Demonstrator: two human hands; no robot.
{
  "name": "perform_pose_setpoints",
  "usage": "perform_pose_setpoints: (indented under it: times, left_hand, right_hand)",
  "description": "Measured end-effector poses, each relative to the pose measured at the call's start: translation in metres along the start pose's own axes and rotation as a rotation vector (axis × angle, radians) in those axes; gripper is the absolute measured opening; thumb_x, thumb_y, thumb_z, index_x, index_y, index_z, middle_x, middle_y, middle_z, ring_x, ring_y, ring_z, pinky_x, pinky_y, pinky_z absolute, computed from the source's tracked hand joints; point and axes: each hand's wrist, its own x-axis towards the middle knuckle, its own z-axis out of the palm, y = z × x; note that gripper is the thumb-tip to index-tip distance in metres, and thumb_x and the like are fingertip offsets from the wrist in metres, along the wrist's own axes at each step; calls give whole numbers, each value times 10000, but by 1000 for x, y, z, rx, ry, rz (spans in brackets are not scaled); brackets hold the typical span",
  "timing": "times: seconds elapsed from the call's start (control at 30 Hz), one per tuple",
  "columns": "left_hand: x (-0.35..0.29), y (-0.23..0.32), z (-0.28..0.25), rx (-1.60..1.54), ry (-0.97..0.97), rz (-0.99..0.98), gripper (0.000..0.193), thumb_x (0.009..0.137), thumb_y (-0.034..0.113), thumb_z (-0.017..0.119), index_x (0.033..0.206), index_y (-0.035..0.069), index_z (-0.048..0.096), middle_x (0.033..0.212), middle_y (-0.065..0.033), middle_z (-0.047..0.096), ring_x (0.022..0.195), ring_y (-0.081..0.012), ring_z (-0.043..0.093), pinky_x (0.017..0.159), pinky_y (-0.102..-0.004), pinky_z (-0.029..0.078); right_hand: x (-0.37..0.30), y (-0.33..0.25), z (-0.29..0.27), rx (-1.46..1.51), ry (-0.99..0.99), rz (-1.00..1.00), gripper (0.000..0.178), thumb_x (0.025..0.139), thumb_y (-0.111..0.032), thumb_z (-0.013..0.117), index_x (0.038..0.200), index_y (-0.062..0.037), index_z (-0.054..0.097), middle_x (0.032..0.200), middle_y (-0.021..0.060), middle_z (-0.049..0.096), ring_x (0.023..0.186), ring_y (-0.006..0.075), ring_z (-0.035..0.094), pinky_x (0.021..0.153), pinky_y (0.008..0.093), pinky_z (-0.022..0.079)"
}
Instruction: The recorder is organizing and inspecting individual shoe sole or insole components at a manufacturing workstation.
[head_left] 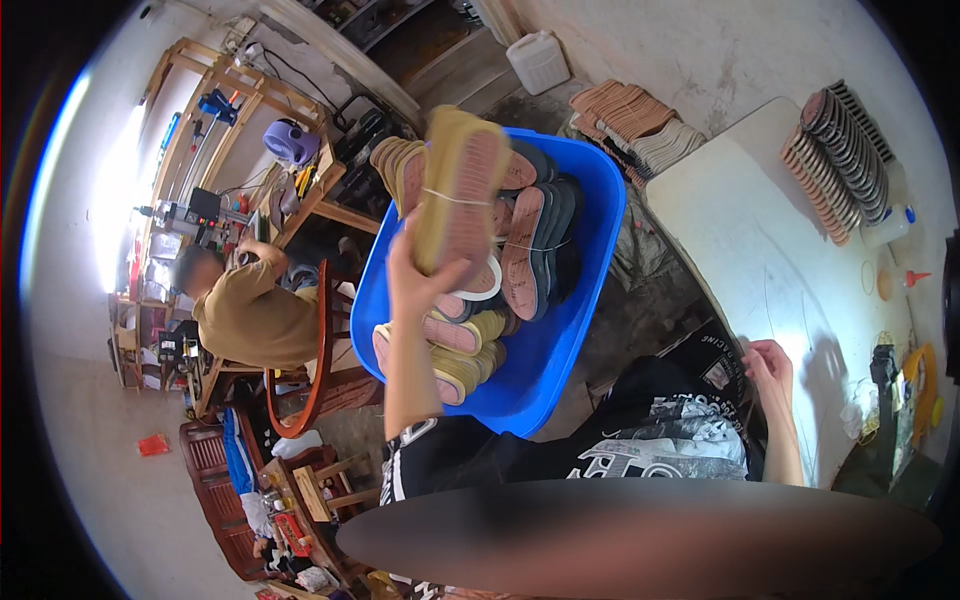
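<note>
My left hand [425, 270] grips a bundle of shoe soles [465, 190] with yellowish edges and pinkish faces, bound by a pale band. The bundle is above a large blue tub [595, 230] and looks slightly blurred. Inside the tub lie more bundles: dark-edged soles [525, 250] on the right and yellowish soles [465, 330] nearer me. A white ring, perhaps a tape roll [487, 282], shows partly behind my left hand. At the near edge of the white table [740, 220], my right hand [770, 365] has its fingers curled together; whatever they hold, if anything, is hidden.
Rows of stacked soles [835, 160] stand on the table, near a white bottle [890, 226] and a red nozzle [917, 278]. More soles [635, 125] are piled beyond the tub, by a white jug [538, 62]. At left, another person [255, 305] sits in a wooden chair [322, 350] at a workbench.
</note>
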Motion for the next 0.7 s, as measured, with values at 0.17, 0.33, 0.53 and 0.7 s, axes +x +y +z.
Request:
perform_pose_setpoints:
  times: [0.17,0.33,0.53,0.7]
  left_hand:
    - [-41,57,72,386,-153,161,882,515,345,843,1257,16,501,1222,-167,559,1133,-342,499,974,-453,360]
    - [-59,66,100,373,-86,245,884,522,353,841,1264,13,499,1226,-165,563,1128,-337,513,959,-463,362]
    - [-60,94,103,-62,-210,272,929,546,295,842,1313,-30,429,1245,-170,546,1134,-300,528,968,-422,382]
    - [-46,140,163,-1107,-654,-277,1011,548,222,854,1369,-63,338,1264,-137,520,1184,-222,502,1019,-349,367]
  right_hand:
    - [13,-47,58,-150,-308,-245,281,863,-107,631,1109,14,571,937,76,662,850,140,622,805,277,480]
    - [29,-84,113,-131,-545,-277,588,819,-246,702,1293,-6,452,1243,144,554,1164,236,526,973,356,410]
    - [25,-87,113,184,-564,-439,1086,691,-464,784,1460,-7,168,1485,170,274,1368,275,295,1117,405,231]
    - [13,-85,69,430,-244,-530,1297,577,-581,808,1475,9,81,1514,151,209,1402,250,210,1138,378,172]
